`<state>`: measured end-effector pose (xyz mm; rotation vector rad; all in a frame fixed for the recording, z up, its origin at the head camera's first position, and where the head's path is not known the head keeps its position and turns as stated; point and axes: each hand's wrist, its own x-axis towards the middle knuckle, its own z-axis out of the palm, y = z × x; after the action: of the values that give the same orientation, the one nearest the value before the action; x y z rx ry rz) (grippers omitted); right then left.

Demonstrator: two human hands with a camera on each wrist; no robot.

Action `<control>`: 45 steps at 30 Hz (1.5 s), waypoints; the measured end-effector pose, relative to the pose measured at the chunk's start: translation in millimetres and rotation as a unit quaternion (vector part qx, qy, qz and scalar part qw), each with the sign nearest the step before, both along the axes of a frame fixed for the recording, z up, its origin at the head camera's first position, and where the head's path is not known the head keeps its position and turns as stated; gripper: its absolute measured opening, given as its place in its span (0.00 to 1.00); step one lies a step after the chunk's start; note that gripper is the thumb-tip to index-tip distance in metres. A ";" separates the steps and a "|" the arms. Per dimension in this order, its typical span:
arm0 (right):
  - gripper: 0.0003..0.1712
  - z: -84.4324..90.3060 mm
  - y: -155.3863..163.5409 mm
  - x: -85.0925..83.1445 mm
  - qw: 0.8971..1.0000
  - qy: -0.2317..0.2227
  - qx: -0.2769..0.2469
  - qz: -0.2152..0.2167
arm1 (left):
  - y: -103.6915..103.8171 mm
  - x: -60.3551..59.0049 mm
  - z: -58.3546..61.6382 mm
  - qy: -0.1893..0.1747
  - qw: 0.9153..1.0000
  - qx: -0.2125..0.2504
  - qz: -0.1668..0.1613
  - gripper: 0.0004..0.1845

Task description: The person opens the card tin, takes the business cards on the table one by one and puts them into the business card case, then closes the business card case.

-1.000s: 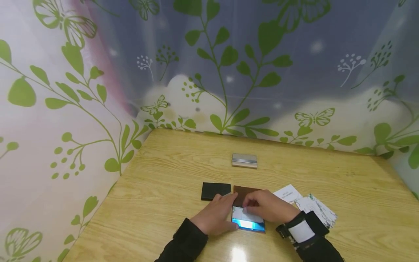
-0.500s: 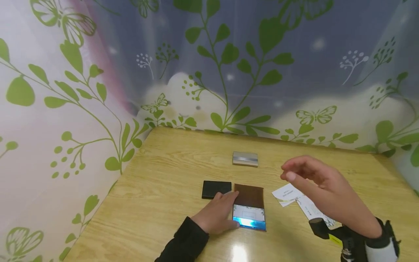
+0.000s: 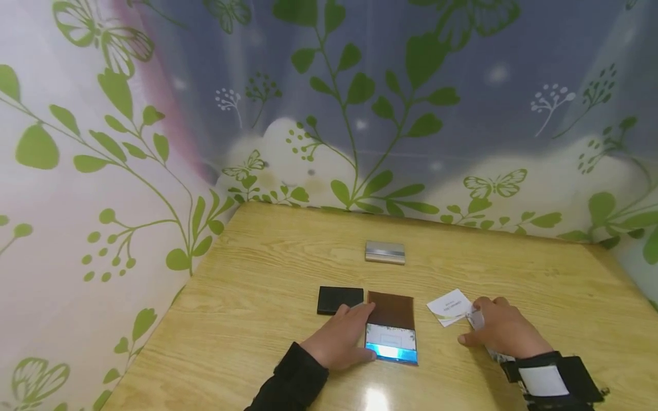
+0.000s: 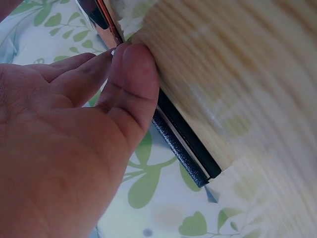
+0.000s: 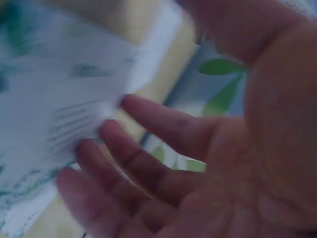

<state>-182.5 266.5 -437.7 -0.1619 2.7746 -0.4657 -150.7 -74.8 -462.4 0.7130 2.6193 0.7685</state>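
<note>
The fingers (image 3: pixel 354 315) of the left hand (image 3: pixel 336 337) lie flat and nearly straight on the desk (image 3: pixel 257 319), pressed against the left edge of an open brown card case (image 3: pixel 390 328); they curl round nothing. The case lies open near the front of the desk, with a white card in its lower half. In the left wrist view the thumb (image 4: pixel 136 84) sits against the case's thin edge.

The right hand (image 3: pixel 501 331) rests palm down on a loose pile of white cards (image 3: pixel 451 306) to the right of the case, its fingers spread and relaxed over them. Whether they pinch a card cannot be told.

A black case (image 3: pixel 339 299) lies just left of the brown one, touching the left fingertips. A silver case (image 3: pixel 384 252) sits farther back, well apart.
</note>
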 end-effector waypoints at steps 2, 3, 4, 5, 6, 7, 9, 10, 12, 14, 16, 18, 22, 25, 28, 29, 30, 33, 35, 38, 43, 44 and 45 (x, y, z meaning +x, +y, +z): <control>0.45 -5.1 3.0 -0.3 1.000 0.016 -0.003 -0.001 | -0.1 -0.7 0.6 0.007 1.000 -0.004 -0.001 0.47; 0.41 -6.3 4.2 -0.8 1.000 0.027 -0.007 0.004 | -0.3 -1.3 1.0 0.010 1.000 -0.005 -0.002 0.47; 0.37 -6.7 4.8 -1.3 0.999 0.035 -0.014 0.006 | -0.4 -1.7 1.2 0.012 1.000 -0.005 -0.003 0.47; 0.34 -6.9 5.5 -1.6 0.999 0.040 -0.020 0.010 | -0.4 -2.0 1.5 0.013 1.000 -0.003 -0.003 0.47; 0.31 -6.6 6.0 -2.0 0.999 0.045 -0.022 0.013 | -0.4 -2.2 1.5 0.011 1.000 -0.001 -0.003 0.47; 0.31 -6.6 6.4 -2.0 0.999 0.045 -0.026 0.011 | -0.4 -2.2 1.6 0.008 1.000 0.002 -0.003 0.47; 0.29 -6.6 7.1 -1.4 0.999 0.034 -0.037 0.007 | -0.3 -1.8 1.2 0.002 1.000 0.005 -0.004 0.47; 0.29 -6.3 6.9 -1.0 0.999 0.024 -0.043 0.001 | -0.2 -1.4 0.9 0.000 1.000 0.006 -0.004 0.47; 0.28 -6.6 7.2 0.6 0.998 0.005 -0.056 -0.005 | 0.1 -0.7 0.3 0.002 1.000 0.004 -0.006 0.47; 0.31 -7.1 7.7 3.6 0.998 0.000 -0.068 -0.014 | 0.2 0.0 -0.1 0.006 1.000 0.003 -0.009 0.47; 0.38 -7.1 8.5 7.0 0.998 0.014 -0.061 -0.031 | 0.2 0.3 -0.1 0.010 1.000 0.003 -0.011 0.47; 0.48 -6.9 10.7 11.5 0.998 0.031 -0.040 -0.044 | -0.4 0.3 -0.1 0.011 1.000 0.005 -0.011 0.47; 0.56 -6.5 17.1 18.9 0.998 0.020 0.010 -0.056 | -1.1 0.4 -0.6 0.007 1.000 0.004 -0.009 0.47; 0.49 -7.4 19.8 19.1 0.999 -0.001 0.019 -0.043 | -0.7 0.3 -1.1 0.009 1.000 0.000 -0.008 0.47; 0.44 -7.7 19.0 16.9 0.999 -0.006 0.007 -0.045 | -0.5 0.0 -1.4 0.013 1.000 -0.003 -0.008 0.47; 0.42 -7.8 18.9 16.3 0.999 -0.005 0.002 -0.048 | -0.4 0.0 -1.5 0.013 1.000 -0.002 -0.008 0.47; 0.40 -7.7 19.0 16.1 0.999 -0.003 -0.004 -0.052 | -0.2 0.0 -1.4 0.012 1.000 -0.001 -0.007 0.47; 0.34 -6.8 19.9 16.5 0.998 0.016 -0.008 -0.062 | 0.1 0.2 -1.1 0.010 1.000 -0.002 -0.006 0.47; 0.29 -6.1 21.7 17.0 0.997 0.035 -0.002 -0.061 | 0.3 0.4 -0.8 0.007 1.000 -0.003 -0.005 0.47; 0.25 -3.3 24.7 17.9 0.996 0.071 0.004 -0.058 | 0.4 0.6 -0.1 0.005 1.000 -0.003 -0.004 0.47; 0.20 4.7 25.5 18.0 0.991 0.121 -0.010 -0.054 | 0.6 -0.4 -0.5 0.012 1.000 -0.003 -0.007 0.47; 0.19 7.0 23.8 17.8 0.990 0.127 -0.013 -0.056 | 0.5 -0.7 -0.9 0.014 1.000 -0.002 -0.008 0.47; 0.18 8.9 22.4 17.3 0.990 0.131 -0.016 -0.053 | 0.6 -1.1 -1.3 0.017 1.000 -0.003 -0.009 0.48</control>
<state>-165.3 288.8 -428.8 -0.0894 3.0458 -0.5515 -151.8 -74.2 -463.7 0.7540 2.6402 0.7496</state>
